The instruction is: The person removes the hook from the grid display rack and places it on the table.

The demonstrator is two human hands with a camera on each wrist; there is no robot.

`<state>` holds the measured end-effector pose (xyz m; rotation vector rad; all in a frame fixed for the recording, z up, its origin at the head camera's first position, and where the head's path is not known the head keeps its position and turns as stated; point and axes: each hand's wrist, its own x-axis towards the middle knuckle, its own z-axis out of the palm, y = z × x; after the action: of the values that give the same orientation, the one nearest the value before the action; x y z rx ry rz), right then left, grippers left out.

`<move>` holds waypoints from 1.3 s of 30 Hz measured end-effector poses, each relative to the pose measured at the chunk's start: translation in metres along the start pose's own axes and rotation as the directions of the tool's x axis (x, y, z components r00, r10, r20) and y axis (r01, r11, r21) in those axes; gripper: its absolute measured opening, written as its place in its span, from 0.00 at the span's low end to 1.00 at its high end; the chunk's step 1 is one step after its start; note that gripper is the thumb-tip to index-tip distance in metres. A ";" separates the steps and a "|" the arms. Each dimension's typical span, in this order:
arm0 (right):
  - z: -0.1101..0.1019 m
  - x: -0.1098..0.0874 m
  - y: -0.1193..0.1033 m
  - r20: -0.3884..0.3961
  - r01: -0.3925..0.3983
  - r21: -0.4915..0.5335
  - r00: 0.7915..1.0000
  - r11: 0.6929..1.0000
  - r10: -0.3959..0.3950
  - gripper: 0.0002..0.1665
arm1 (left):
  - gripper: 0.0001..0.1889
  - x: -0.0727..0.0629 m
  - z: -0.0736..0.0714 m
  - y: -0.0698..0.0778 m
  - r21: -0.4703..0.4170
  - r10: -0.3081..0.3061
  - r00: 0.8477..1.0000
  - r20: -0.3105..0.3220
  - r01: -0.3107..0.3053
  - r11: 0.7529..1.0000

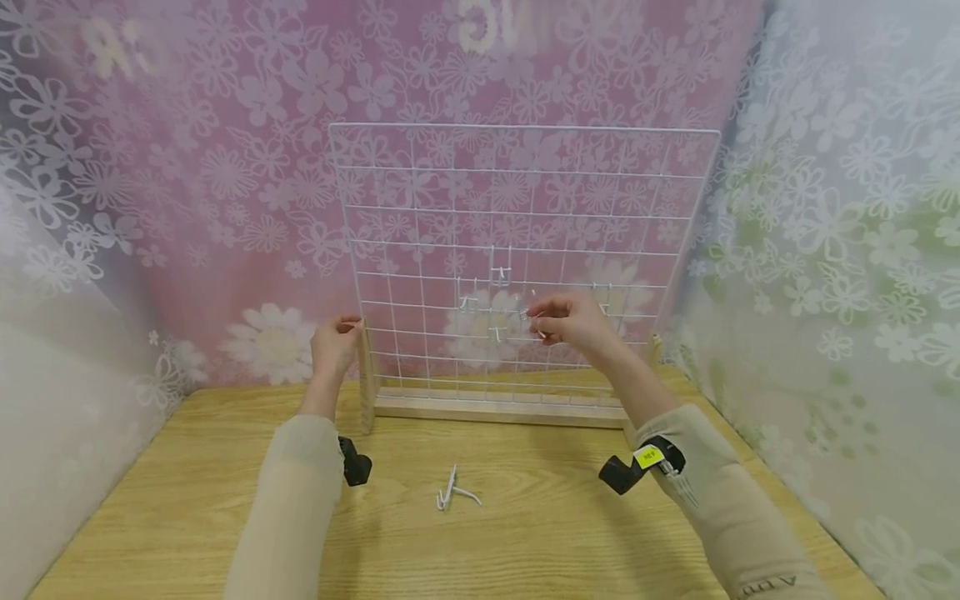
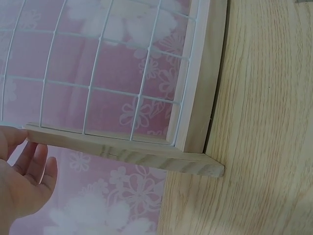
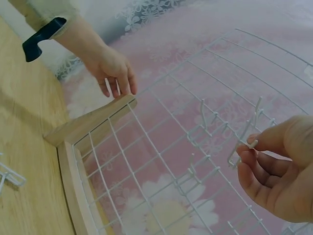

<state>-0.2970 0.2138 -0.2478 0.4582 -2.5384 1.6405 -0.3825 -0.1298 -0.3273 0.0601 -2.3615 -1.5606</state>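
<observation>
A white wire grid panel [image 1: 525, 127] stands upright in a wooden frame on the table. At its left side my left hand [image 1: 333, 343] pinches the upper end of the wooden side post [image 2: 122, 154] between thumb and finger, the other fingers loosely bent below. My right hand [image 1: 573, 321] is in front of the grid, right of its middle. Its thumb and fingertips pinch a white wire hook [image 3: 248, 129], held close to the grid wires. Several similar hooks, among them an upper one [image 1: 501, 275] and a lower one [image 1: 497, 335], hang on the grid nearby.
One loose white hook [image 1: 450, 492] lies on the wood-grain table [image 1: 510, 550] before the rack. The wooden base bar [image 1: 495, 407] runs along the grid's bottom. Flowered sheets enclose the back and sides, the pink one [image 1: 262, 183] behind the grid.
</observation>
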 end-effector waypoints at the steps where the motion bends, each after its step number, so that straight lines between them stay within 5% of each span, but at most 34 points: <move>1: 0.001 -0.002 0.001 0.022 0.005 -0.016 1.000 1.000 -0.005 0.13 | 0.17 0.000 0.000 0.000 0.003 0.002 1.000 0.002 -0.002 1.000; 15: 0.025 -0.030 0.018 0.252 0.048 -0.093 0.968 0.995 -0.023 0.09 | 0.16 0.000 0.000 0.000 0.016 0.007 1.000 -0.005 -0.007 1.000; 39: 0.053 -0.060 0.090 0.369 -0.023 -0.068 0.928 0.997 0.047 0.08 | 0.17 -0.001 0.000 -0.002 0.029 0.025 1.000 -0.008 -0.025 0.999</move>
<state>-0.2620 0.2123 -0.3628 0.7910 -2.8668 1.6105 -0.3813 -0.1303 -0.3289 0.0424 -2.3697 -1.5121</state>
